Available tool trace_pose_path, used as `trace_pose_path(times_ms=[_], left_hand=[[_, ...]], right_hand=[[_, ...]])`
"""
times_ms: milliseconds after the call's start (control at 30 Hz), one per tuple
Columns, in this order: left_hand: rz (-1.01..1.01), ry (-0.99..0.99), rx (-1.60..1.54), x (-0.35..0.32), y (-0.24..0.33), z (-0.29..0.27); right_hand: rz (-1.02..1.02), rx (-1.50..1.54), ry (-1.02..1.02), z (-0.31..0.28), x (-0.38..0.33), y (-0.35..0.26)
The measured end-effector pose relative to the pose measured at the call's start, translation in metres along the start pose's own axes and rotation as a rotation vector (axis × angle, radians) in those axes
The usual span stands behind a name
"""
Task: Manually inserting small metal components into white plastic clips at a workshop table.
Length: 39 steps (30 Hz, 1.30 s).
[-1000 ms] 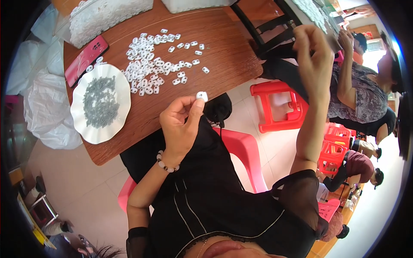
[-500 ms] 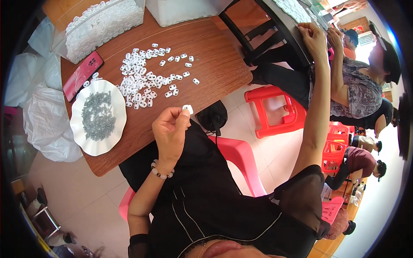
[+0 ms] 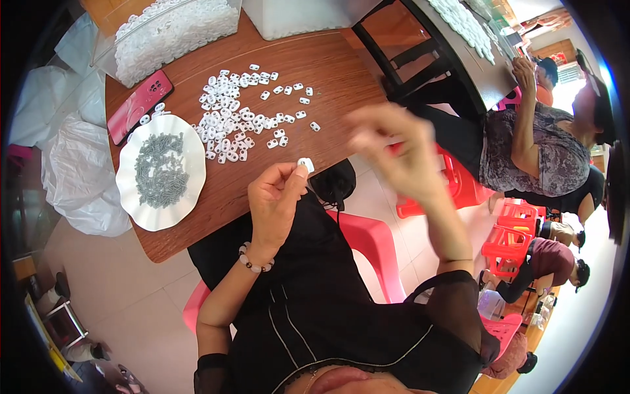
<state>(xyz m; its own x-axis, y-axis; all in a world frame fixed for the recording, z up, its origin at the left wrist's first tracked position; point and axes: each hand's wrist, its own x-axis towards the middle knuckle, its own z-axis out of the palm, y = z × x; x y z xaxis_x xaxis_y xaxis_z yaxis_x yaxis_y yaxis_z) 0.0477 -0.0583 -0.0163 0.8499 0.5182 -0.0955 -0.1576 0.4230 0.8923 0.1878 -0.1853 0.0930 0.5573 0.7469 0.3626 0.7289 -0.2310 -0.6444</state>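
Observation:
Between thumb and fingers, my left hand (image 3: 272, 203) pinches a small white two-hole plastic piece (image 3: 307, 165) just off the front edge of the brown table (image 3: 328, 62). My right hand (image 3: 400, 144), smeared by motion, is in the air beyond the table's right side; whether it holds anything is not visible. Loose white plastic pieces of the same kind (image 3: 226, 121) lie in a heap on the tabletop ahead of my left hand. To the left, a white scalloped plate (image 3: 195, 190) carries a pile of grey screws (image 3: 161, 177).
A pink phone (image 3: 138, 108) lies beside the plate. At the back stand a clear bin of white parts (image 3: 177, 43) and a white tub (image 3: 289, 16). A red stool (image 3: 456, 187) is on the right, near a seated person (image 3: 538, 148) at a dark table (image 3: 459, 49).
My right hand has come back from the dark table at the far right toward my left hand. My left hand keeps its grip on the white piece. The view has shifted slightly.

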Motion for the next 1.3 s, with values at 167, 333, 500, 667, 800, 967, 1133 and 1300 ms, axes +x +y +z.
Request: trace_pose_path(times_ms=[167,333,500,667,800,967,1133,1300], left_hand=[[0.041,-0.062,0.025,0.002,0.003,0.0],[0.141,-0.003,0.078,0.007,-0.009,-0.007],[0.149,0.063,0.157,0.011,-0.013,-0.009],[0.171,0.101,0.179,0.017,-0.01,-0.012],[0.221,0.135,0.127,0.027,-0.018,-0.027],[0.124,0.126,0.032,0.03,-0.014,-0.033],[0.102,0.133,-0.054,0.032,-0.012,-0.036],[0.129,0.225,-0.099,0.027,0.012,-0.029]], right_hand=[[0.383,0.397,-0.269,0.057,-0.025,0.014],[0.316,0.457,-0.184,0.073,-0.025,0.009],[0.338,0.629,-0.101,0.083,-0.022,0.02],[0.357,0.513,-0.122,0.083,-0.005,0.037],[0.229,0.416,-0.03,0.075,0.033,0.054],[0.153,0.276,0.081,0.049,0.107,0.068],[0.165,0.473,-0.008,0.047,0.126,0.048],[0.215,0.418,-0.339,0.054,0.089,-0.001]])
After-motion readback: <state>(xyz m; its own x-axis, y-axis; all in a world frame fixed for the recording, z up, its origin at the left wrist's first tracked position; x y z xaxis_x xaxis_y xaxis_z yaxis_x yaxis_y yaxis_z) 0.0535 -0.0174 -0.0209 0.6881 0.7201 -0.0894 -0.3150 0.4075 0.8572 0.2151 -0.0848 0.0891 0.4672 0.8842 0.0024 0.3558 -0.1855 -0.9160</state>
